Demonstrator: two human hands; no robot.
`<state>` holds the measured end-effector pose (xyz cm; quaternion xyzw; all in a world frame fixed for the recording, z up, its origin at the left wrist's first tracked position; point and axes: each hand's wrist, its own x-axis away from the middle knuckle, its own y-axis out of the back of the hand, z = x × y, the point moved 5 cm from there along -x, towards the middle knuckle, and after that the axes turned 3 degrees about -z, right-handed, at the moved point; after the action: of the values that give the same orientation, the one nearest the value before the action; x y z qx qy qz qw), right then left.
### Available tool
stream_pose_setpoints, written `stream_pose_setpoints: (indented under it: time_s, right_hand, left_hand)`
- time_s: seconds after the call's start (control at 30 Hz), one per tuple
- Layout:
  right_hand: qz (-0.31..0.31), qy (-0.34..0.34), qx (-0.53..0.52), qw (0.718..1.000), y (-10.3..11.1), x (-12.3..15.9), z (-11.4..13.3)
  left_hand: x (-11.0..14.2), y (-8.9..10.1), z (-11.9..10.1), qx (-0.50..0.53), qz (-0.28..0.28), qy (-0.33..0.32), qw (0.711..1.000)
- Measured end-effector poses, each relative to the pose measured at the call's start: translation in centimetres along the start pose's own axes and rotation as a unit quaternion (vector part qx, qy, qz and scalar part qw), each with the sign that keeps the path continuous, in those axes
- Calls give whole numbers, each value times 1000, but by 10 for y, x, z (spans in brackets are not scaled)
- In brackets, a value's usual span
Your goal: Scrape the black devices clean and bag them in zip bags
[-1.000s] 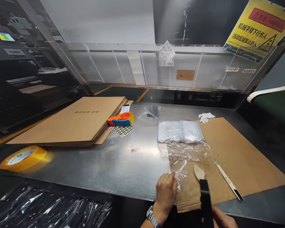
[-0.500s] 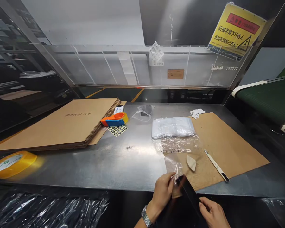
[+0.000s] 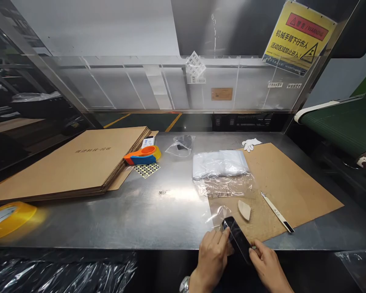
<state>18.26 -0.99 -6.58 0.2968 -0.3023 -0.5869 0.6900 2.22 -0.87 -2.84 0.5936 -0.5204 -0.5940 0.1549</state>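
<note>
A flat black slab, like a smartphone (image 3: 238, 239), tilts over the front edge of the bench. My right hand (image 3: 267, 262) grips its lower end between thumb and fingers. At its upper left edge is my left hand (image 3: 212, 254), fingers curled, the index fingertip against the slab. Around that end shows a clear plastic bag (image 3: 222, 212), which the left fingers hold; the left thumb is hidden. Close by on the cardboard sheet (image 3: 295, 183) lie a beige wedge-shaped piece (image 3: 244, 210) and a pale-handled knife (image 3: 277, 212) marked A26.
A pack of clear bags (image 3: 221, 163) lies ahead, with a white glove (image 3: 251, 144) behind it. To the left are stacked cardboard (image 3: 88, 162), an orange-and-blue tape dispenser (image 3: 142, 156), a sticker sheet (image 3: 147, 169) and a yellow tape roll (image 3: 14, 219). A green conveyor (image 3: 341, 120) stands at right.
The black slab has risen slightly and turned its glossy face up. My left index finger has come onto its edge. The view has shifted a little to the right.
</note>
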Motion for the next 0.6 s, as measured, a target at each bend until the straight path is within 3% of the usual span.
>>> stream_pose_setpoints:
  time_s: [0.07, 0.23, 0.37, 0.43, 0.53, 0.6]
  right_hand:
    - [-10, -18, -1, 1000, -2, -2, 8]
    - [-18, 19, -21, 999, -2, -10, 41]
    - [-12, 43, -76, 996, 15, -17, 65]
    - [33, 57, -130, 989, 24, -17, 80]
    - [110, 68, -241, 962, 34, -13, 96]
    - [104, 62, -257, 959, 42, -16, 89]
  left_hand:
    - [-1, 7, -7, -8, -30, -25, 999]
    - [-8, 30, -26, 12, -57, -114, 992]
    - [-22, 54, -5, -7, -25, -38, 999]
    - [-30, 65, 7, 1, -7, -10, 1000]
    - [-40, 79, 23, 79, 7, 36, 996]
    - [-42, 88, 32, 167, -2, 80, 983]
